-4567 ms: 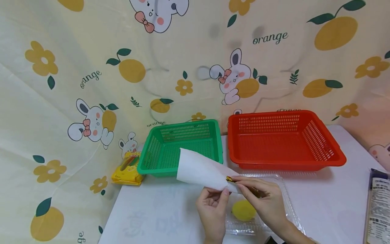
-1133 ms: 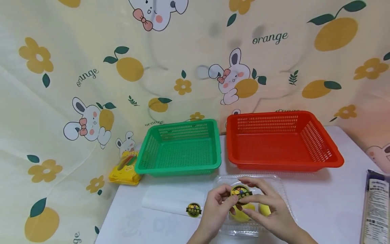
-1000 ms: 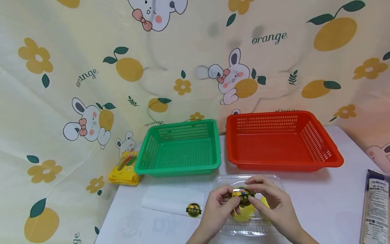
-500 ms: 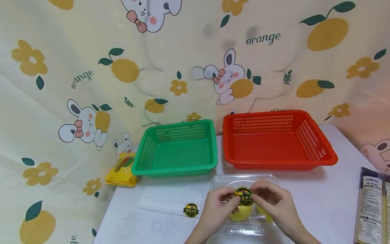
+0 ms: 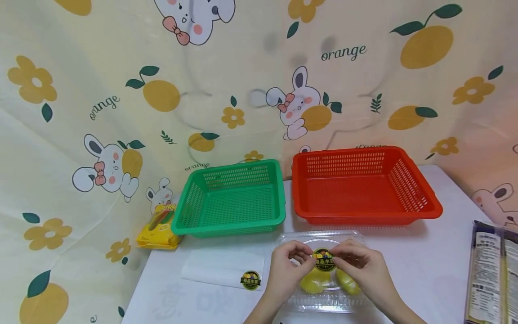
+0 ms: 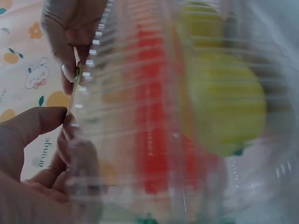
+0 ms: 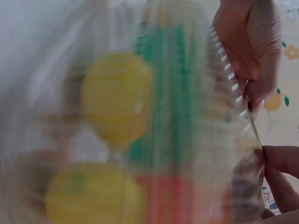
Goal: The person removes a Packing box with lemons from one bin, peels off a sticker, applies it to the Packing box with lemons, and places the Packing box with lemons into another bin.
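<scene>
Printed cloth (image 5: 226,67): hanging behind everything, showing rabbits, flowers, oranges and the word "orange".
Yellow packet (image 5: 159,229): lying at the left edge of the white table (image 5: 422,261), just beside the green basket (image 5: 234,202).
White sheet (image 5: 210,267): lying flat in front of that basket, bearing a second sticker (image 5: 250,280) at its near right corner.
Left hand (image 5: 285,267): pinching the left edge of a round sticker (image 5: 323,262) between thumb and finger, gap narrowed to the sticker's thinness.
Clear container (image 5: 319,302): resting in front of both baskets, beneath both hands.
Yellow fruits (image 5: 313,282): sitting side by side inside, blurring through the plastic in both wrist views.
Round sticker: stretching between both hands above the container, facing its print upward; cannot tell whether touching the plastic.
Right hand (image 5: 366,265): pinching the sticker's right edge just as narrowly.
Red basket (image 5: 348,195): standing beyond the container, to the green one's right.
Printed packs (image 5: 487,270): lying at the table's far right, well apart from the hands.
</scene>
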Demonstrator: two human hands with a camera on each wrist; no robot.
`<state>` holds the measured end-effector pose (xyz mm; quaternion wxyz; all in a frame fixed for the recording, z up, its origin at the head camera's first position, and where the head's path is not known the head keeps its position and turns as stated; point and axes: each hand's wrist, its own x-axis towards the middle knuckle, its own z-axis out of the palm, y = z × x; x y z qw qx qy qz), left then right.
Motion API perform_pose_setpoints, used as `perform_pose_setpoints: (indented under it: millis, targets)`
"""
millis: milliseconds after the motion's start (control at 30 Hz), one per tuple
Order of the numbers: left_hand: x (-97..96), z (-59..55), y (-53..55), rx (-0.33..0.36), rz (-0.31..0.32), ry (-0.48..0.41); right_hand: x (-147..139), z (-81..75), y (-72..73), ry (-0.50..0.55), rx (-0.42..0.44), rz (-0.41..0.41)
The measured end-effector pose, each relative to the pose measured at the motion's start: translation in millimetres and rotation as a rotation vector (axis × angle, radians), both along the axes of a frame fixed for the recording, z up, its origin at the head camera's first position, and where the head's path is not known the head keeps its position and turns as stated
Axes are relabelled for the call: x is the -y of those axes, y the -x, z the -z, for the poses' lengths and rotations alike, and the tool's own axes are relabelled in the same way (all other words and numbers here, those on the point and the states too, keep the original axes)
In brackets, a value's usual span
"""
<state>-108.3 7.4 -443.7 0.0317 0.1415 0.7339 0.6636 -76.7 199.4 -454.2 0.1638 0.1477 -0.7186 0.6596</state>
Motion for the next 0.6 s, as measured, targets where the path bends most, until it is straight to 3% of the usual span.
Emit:
perform_pose_setpoints:
  millis: [233,433,600]
  targets:
    - [-4.5,9.8,4.6,-0.049,-0.020,0.107,-2.0,6.0,5.1,-0.238,-0.022,0.070]
    - [-6.0,11.5,5.3,-0.092,-0.019,0.192,-6.5,6.7,5.8,-0.291,-0.009,0.071]
    - [-6.8,12.5,5.5,-0.150,-0.056,0.331,-7.8,6.0,7.9,-0.328,-0.032,0.075]
